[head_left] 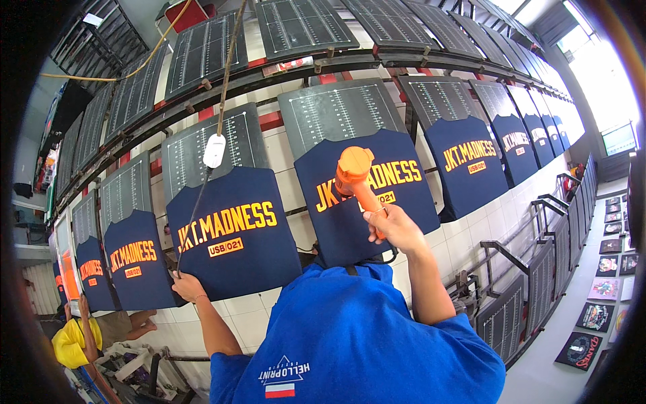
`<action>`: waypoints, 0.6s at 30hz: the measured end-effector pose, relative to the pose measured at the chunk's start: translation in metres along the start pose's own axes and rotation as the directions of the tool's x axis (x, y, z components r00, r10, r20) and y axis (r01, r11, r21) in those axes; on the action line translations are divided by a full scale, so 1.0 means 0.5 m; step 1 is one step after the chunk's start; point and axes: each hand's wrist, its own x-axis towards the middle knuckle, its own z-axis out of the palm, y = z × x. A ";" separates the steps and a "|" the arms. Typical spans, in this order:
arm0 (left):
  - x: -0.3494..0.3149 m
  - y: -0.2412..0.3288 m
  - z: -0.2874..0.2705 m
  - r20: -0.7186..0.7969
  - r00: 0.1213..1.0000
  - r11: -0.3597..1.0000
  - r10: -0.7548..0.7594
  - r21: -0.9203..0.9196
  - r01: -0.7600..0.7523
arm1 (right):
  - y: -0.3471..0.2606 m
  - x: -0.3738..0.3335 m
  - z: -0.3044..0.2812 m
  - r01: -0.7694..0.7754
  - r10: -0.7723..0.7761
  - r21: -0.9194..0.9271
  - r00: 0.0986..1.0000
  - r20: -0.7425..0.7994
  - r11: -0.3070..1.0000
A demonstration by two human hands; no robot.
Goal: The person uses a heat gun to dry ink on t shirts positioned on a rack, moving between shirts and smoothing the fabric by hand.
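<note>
In my right hand [393,229] is the handle of an orange hand-held blower [356,172], its round body over the printed chest of a navy T-shirt [410,225]. My fingers wrap round the handle. My left hand [189,287] is closed on a thin dark cord [193,225] at the lower edge of another navy T-shirt [262,259]. That cord runs up to a white socket connector [214,151], hung from a brown cable. Both shirts lie flat on dark boards with white ruled marks and carry yellow-orange lettering.
More printed navy shirts [468,168] lie on boards along the row to both sides. Behind it runs a second row of boards [306,30] on metal rails. At lower left, a person in a yellow shirt [77,342] works beside an orange screen frame [70,275]. Folding racks [505,316] stand right.
</note>
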 end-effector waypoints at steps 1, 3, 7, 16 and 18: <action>0.005 -0.004 0.002 0.005 1.000 1.000 0.000 -0.017 0.000 | -0.002 0.005 -0.001 0.009 -0.009 -0.002 1.000 0.011 1.000; 0.004 -0.002 0.003 0.007 1.000 0.999 -0.023 -0.027 0.023 | -0.006 0.010 -0.002 0.005 -0.005 0.009 1.000 -0.024 1.000; -0.005 0.014 0.002 0.020 0.997 0.998 -0.068 -0.011 0.068 | -0.012 0.018 0.010 0.028 -0.028 0.021 0.999 -0.044 0.999; 0.012 -0.007 0.016 0.036 0.999 0.996 -0.040 -0.084 0.043 | -0.021 0.052 0.007 0.034 -0.030 0.095 0.999 -0.039 0.995; 0.008 0.003 0.011 0.035 0.998 0.995 -0.045 -0.090 0.048 | -0.023 0.055 0.020 0.067 -0.064 0.031 0.995 -0.076 0.997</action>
